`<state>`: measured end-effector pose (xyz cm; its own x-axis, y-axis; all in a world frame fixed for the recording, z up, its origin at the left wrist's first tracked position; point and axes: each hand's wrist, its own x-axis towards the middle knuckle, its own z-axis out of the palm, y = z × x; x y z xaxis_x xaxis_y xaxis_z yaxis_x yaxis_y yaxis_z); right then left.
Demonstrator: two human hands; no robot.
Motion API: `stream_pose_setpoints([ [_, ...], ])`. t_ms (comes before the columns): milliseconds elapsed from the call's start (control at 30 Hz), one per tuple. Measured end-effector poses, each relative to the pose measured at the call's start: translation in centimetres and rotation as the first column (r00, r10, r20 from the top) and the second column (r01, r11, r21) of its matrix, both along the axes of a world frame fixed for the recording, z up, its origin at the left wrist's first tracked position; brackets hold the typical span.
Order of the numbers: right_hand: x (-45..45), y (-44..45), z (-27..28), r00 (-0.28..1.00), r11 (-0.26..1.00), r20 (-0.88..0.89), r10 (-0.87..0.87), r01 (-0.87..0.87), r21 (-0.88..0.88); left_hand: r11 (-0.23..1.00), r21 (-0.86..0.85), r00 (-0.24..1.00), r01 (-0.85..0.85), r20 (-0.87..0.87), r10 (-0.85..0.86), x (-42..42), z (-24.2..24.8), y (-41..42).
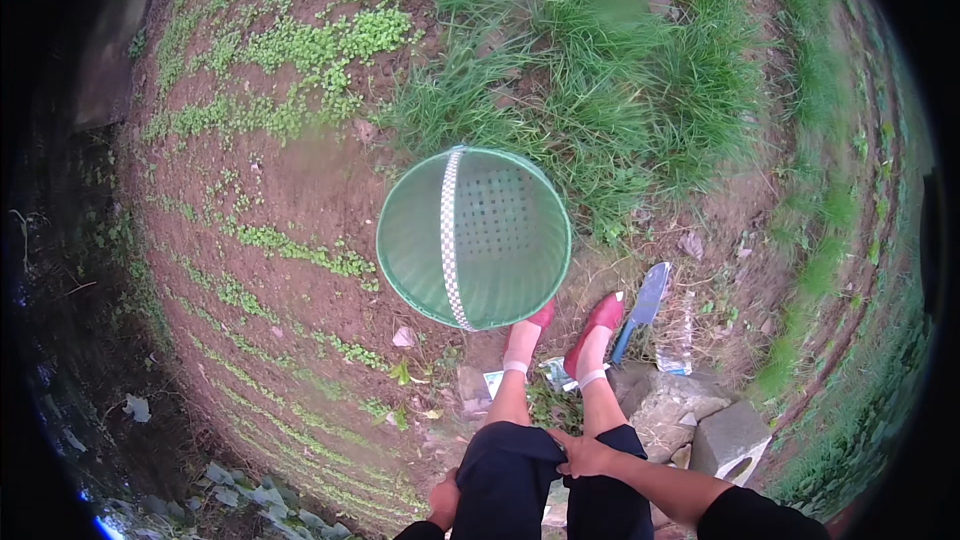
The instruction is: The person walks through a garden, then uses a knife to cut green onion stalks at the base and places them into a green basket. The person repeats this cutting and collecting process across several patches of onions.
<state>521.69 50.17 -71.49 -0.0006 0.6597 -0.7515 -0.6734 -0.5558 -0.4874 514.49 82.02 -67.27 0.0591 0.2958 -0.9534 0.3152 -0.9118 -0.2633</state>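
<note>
My right hand reaches across and pinches the inner edge of the dark left trouser leg, which is bunched just below the knee. On that leg's outer side, my left hand grips the cloth, its fingertips partly hidden. The dark right trouser leg is also raised, baring the shin. Ahead of my feet stands a round green woven basket with a checkered white-and-grey handle arching over it. Nothing lies inside the basket. To the right of my red shoes lies a broad-bladed knife with a blue handle.
Rocks and a cut stone block sit close behind my right foot. Torn packaging lies beside the knife. Seedling rows cover the soil at left; tall grassy plants grow beyond the basket.
</note>
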Motion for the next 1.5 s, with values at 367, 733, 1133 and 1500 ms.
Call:
stream_pose_setpoints([
  [367, -4.2, -10.9, -13.6, 0.904, 0.327, 0.423, 0.060, 0.382, -0.864, 0.888, -0.447, 0.860, -0.106, 0.407, 0.307, 11.0, 8.8, -10.7],
  [733, -4.8, -9.0, -17.5, 0.973, 0.492, 0.126, 0.193, 0.016, -0.870, 0.731, -0.493, 0.864, 0.471, 0.423, -0.271, 12.7, 10.5, -14.3],
  [1133, -6.1, -10.2, -23.2, 0.929, 0.475, 0.197, -0.313, 0.333, -0.815, 0.688, -0.525, 0.850, 0.501, 0.450, -0.276, 14.3, 10.2, -14.7],
  [1500, -6.5, -8.5, -25.4, 0.915, 0.526, 0.088, -0.393, 0.302, -0.795, 0.631, -0.541, 0.821, 0.556, 0.478, -0.313, 15.6, 9.9, -14.0],
])
